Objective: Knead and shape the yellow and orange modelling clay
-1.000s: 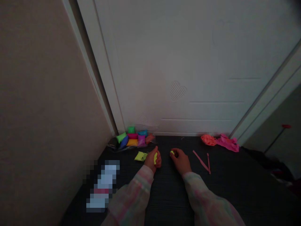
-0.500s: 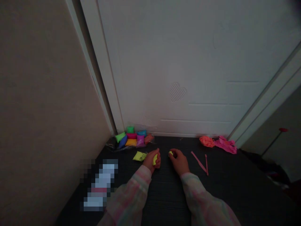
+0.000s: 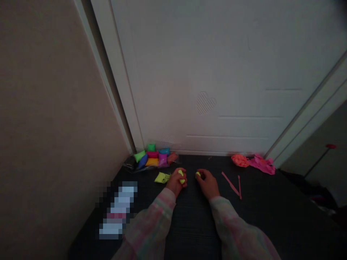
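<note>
I sit or stand at a dark, faintly grained tabletop (image 3: 195, 227), its far edge by a white panelled door (image 3: 230, 65) that bears two striped heart shapes, one large, one small. A plain wall (image 3: 48, 108) rises on my left; beyond the door frame on my right, a thin rod (image 3: 317, 163) with a red end leans over dark, cluttered stuff. The light is dim. I count two yellow lumps, one per hand, both near the middle of the surface: my left hand (image 3: 175, 183) is curled round the left lump (image 3: 181, 177), and my right hand (image 3: 209, 185) pinches the smaller right lump (image 3: 198, 174) between thumb and fingers. The hands are apart. Just beside my left hand lies one yellow packet (image 3: 162, 177). Behind it, against the door, one clear bag (image 3: 141, 169) shows nine coloured packets (image 3: 152, 162), one of them nearly black. To my right are two slim pink tools (image 3: 230, 183), meeting in a V, and farther back one orange ruffled piece (image 3: 240, 160) beside one pink piece (image 3: 261, 164). One pale, pixelated object (image 3: 119, 209) lies to my left.
</note>
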`<state>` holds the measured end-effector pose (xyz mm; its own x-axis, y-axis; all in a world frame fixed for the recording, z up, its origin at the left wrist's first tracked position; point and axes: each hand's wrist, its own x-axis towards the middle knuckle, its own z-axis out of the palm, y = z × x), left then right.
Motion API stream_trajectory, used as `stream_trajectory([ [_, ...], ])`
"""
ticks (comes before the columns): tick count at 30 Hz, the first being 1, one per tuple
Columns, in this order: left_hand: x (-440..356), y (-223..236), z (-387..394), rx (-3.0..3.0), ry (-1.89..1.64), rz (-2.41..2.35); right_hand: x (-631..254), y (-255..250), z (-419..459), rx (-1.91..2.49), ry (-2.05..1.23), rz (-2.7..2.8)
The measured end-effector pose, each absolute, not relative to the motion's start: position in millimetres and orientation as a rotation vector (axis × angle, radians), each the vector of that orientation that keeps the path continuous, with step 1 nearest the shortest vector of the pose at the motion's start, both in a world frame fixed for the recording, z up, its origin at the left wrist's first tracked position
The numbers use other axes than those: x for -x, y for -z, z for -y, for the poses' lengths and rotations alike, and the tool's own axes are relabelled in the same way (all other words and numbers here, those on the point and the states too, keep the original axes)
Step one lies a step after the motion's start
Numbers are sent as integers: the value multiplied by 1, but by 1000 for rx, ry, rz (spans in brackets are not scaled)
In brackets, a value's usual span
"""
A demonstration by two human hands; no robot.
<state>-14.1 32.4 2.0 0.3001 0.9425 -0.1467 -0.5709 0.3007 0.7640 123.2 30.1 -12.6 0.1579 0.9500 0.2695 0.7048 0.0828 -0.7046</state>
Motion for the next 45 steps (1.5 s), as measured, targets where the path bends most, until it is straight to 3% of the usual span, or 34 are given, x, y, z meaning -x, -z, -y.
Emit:
stream_trajectory([
  [45,11,4,-32,-788,-1123,-867,-122,7,-25,1684,-432,1579],
])
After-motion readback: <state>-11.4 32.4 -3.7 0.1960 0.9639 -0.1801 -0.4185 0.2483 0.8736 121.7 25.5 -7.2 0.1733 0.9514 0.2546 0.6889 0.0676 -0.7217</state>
